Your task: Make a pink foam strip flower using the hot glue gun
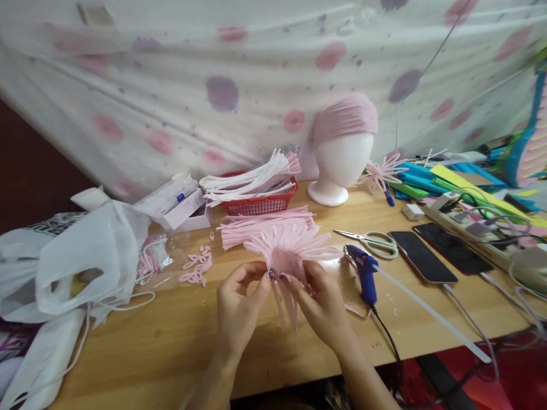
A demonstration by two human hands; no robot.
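Observation:
Between my two hands is a fan-shaped bundle of looped pink pipe cleaners (pixel 287 259), its loops spreading away from me and loose ends hanging below. My left hand (pixel 244 304) pinches its left side, and my right hand (pixel 320 299) grips its right side with thumb and fingers. Just beyond lies a pile of straight pink pipe cleaners (pixel 256 228). Small pink looped pieces (pixel 199 265) are scattered to the left. A blue glue gun (pixel 364 273) with a long glue stick (pixel 431 313) rests right of my right hand.
Scissors (pixel 374 242) and two phones (pixel 423 256) lie at the right, near a cabled power strip (pixel 482 239). Behind stand a red basket (pixel 260 204) of white pipe cleaners and a foam head (pixel 344 159) wrapped in pink. White plastic bags (pixel 94 256) crowd the left.

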